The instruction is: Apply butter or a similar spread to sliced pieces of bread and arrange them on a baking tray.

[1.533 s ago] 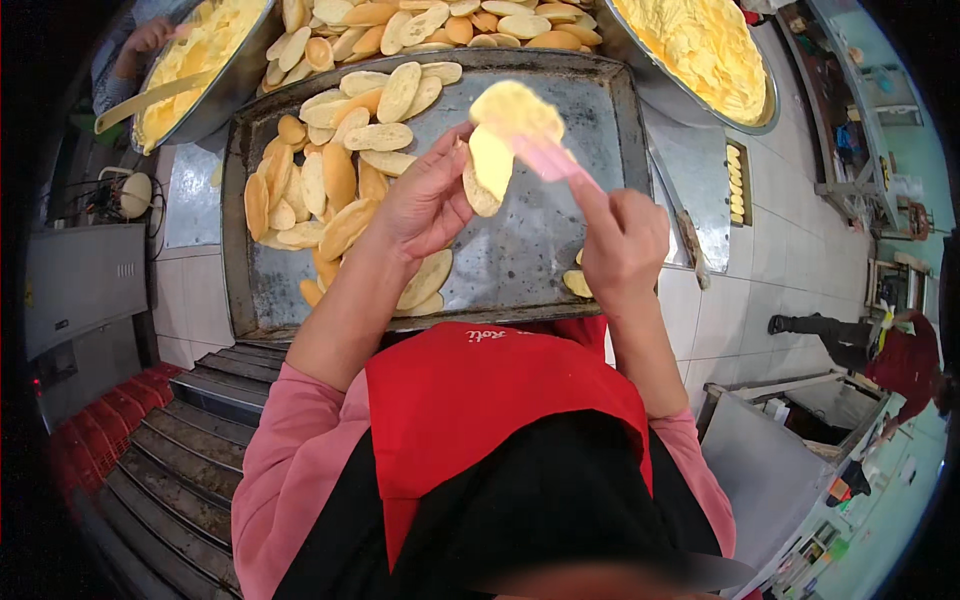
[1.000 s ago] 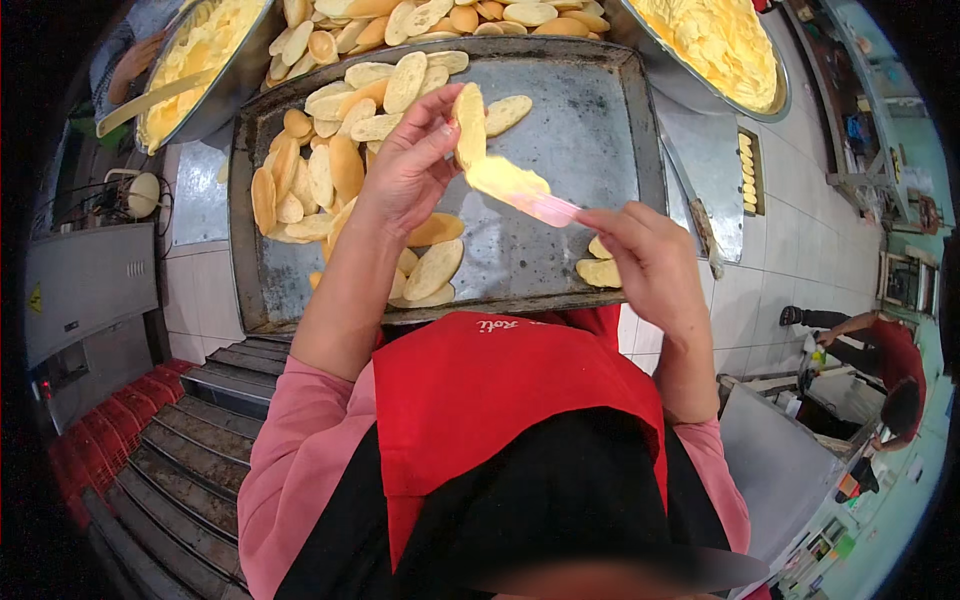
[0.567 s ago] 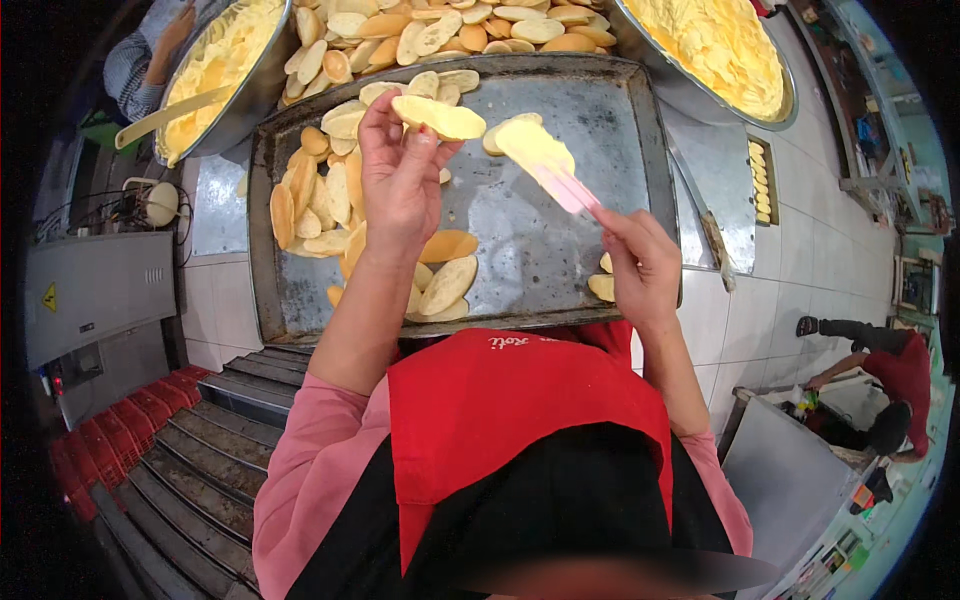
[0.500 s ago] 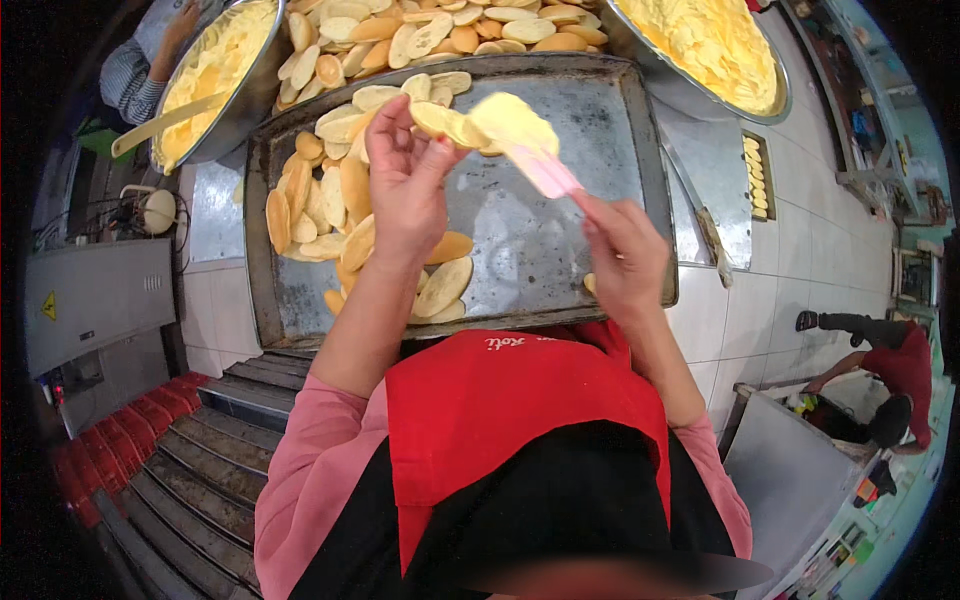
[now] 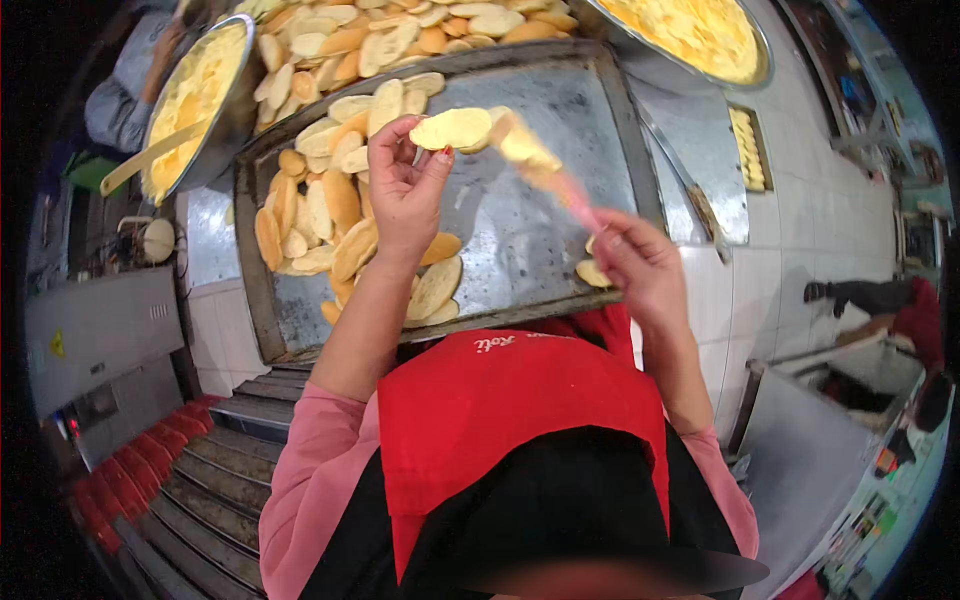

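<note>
My left hand (image 5: pixel 405 195) holds up an oval bread slice (image 5: pixel 450 129), its top coated with yellow cream, above the dark metal tray (image 5: pixel 510 245). My right hand (image 5: pixel 640 265) is closed around the handle of a pink spatula (image 5: pixel 572 195). Yellow cream clings to the spatula's blade, which is smeared by motion just right of the slice. Oval bread slices (image 5: pixel 340 200) lie heaped on the tray's left side, below and beside my left hand. Close by my right hand, a few pieces (image 5: pixel 592 272) rest at the tray's right edge.
Behind the tray spreads a pile of bread slices (image 5: pixel 400 42). Metal bowls of yellow cream stand far left (image 5: pixel 195 90) and far right (image 5: pixel 685 35); a wooden paddle (image 5: pixel 150 160) rests in the left one. A long knife (image 5: pixel 690 185) lies beside the tray. Another person (image 5: pixel 910 310) is at right.
The spatula has swung away from the slice toward the right, and my right hand has moved slightly right and down. The slice's creamed top now faces me more. The whole view has shifted a little.
</note>
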The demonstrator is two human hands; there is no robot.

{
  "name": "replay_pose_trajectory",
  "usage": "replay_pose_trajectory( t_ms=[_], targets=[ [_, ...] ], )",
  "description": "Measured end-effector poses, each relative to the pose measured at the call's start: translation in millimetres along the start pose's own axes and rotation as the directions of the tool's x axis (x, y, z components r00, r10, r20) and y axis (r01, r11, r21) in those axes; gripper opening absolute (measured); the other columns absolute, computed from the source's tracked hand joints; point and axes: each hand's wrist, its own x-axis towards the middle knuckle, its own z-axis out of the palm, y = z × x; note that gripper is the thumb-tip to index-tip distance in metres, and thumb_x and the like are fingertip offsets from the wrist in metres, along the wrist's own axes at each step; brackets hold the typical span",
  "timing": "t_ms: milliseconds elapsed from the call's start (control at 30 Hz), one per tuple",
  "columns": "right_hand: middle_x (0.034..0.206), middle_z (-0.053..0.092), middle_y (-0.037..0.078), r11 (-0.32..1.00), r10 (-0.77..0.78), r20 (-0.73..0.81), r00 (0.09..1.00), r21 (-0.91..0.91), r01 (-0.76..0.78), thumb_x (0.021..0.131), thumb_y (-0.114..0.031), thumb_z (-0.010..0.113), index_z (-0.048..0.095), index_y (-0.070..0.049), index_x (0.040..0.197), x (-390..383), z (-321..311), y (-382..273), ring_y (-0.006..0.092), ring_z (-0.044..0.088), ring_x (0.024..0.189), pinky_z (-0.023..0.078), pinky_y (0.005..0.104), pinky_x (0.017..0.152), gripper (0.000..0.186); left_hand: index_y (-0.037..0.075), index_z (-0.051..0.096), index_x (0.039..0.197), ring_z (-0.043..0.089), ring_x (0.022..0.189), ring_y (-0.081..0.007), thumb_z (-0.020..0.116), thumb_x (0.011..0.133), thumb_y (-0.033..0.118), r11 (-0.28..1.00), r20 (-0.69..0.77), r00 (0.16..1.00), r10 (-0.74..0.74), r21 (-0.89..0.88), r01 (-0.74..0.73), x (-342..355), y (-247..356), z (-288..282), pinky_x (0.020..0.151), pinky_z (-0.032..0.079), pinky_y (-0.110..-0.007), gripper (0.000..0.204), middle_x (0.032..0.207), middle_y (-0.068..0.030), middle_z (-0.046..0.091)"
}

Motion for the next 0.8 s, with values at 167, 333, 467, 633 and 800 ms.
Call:
replay_pose_trajectory(
  t_ms=[167,333,467,633,800],
  targets=[
    [0.069,0.053,0.001,0.939,-0.323,-0.252,0.912,0.037,0.342,0.087,-0.004,0.048,0.056,0.003,0.11,-18,-43,-5,0.004,0.041,0.057,0.028,0.0165,0.048,0.025,0.002,0.047,0.109,0.057,0.08,-0.0127,0.06,0.075,-0.003,0.877,0.165,0.899,-0.405,0.348,0.331,-28,-48,26,0.071,0.047,-0.025,0.037,0.091,-0.0059,0.057],
    [0.07,0.05,0.006,0.942,-0.328,-0.376,0.867,-0.054,0.332,0.088,-0.005,0.048,0.053,0.003,0.114,-37,-54,-13,0.0066,0.036,0.055,0.027,0.0168,0.047,0.028,0.001,0.051,0.102,0.058,0.075,-0.014,0.063,0.073,0.002,0.721,0.302,0.752,-0.586,0.618,0.313,-46,-78,61,0.067,0.047,-0.027,0.032,0.085,-0.0089,0.06],
    [0.069,0.049,0.004,0.937,-0.344,-0.41,0.845,-0.088,0.339,0.089,-0.005,0.047,0.052,0.004,0.114,-39,-61,-10,0.0066,0.035,0.054,0.027,0.0173,0.047,0.028,0.001,0.053,0.097,0.058,0.074,-0.0217,0.065,0.07,0.007,0.717,0.314,0.792,-0.524,0.664,0.211,-51,-78,78,0.068,0.047,-0.031,0.031,0.085,-0.0123,0.059],
    [0.07,0.052,0.004,0.912,-0.393,-0.347,0.852,-0.029,0.409,0.087,-0.005,0.049,0.053,0.003,0.113,-37,-71,0,0.0048,0.037,0.055,0.027,0.0164,0.046,0.027,0.006,0.058,0.092,0.053,0.088,-0.0311,0.065,0.068,0.011,0.731,0.434,0.826,-0.359,0.681,-0.04,-41,-77,71,0.078,0.043,-0.038,0.025,0.088,-0.0127,0.057],
    [0.07,0.052,0.004,0.923,-0.364,-0.314,0.877,0.001,0.384,0.088,-0.006,0.049,0.054,0.003,0.112,-30,-66,5,0.0047,0.038,0.055,0.027,0.0162,0.046,0.026,0.009,0.06,0.097,0.051,0.097,-0.0297,0.06,0.074,0.018,0.259,0.366,0.926,-0.091,0.907,-0.333,34,-85,16,0.079,0.042,-0.039,0.024,0.093,-0.011,0.059]
  ],
)
